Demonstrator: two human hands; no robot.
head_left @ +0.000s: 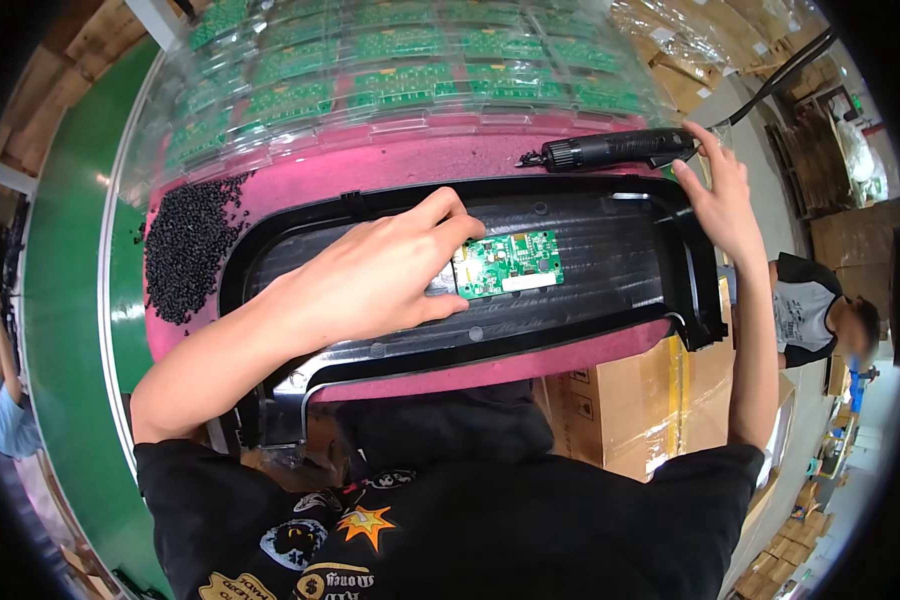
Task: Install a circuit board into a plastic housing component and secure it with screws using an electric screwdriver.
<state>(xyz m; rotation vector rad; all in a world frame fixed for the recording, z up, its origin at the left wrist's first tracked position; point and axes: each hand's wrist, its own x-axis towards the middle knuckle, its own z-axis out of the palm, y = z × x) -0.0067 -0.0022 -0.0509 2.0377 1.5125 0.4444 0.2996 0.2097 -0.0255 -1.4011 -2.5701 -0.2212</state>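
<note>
My left hand point(385, 270) lies on a small green circuit board point(510, 264) and presses it down inside a long black plastic housing point(610, 215) that rests on a pink pad point(390, 165). My right hand point(720, 195) reaches toward the far right, fingers apart, its fingertips touching the rear end of a black electric screwdriver point(620, 148) that lies on the pad just beyond the housing. The screwdriver's cable point(780, 75) runs off to the upper right.
A heap of small black screws point(185, 245) sits on the pad's left end. Clear plastic trays with several green circuit boards point(400, 70) fill the back. A green conveyor belt point(65, 290) curves at left. Cardboard boxes point(630, 410) stand below right, where another person point(815, 310) sits.
</note>
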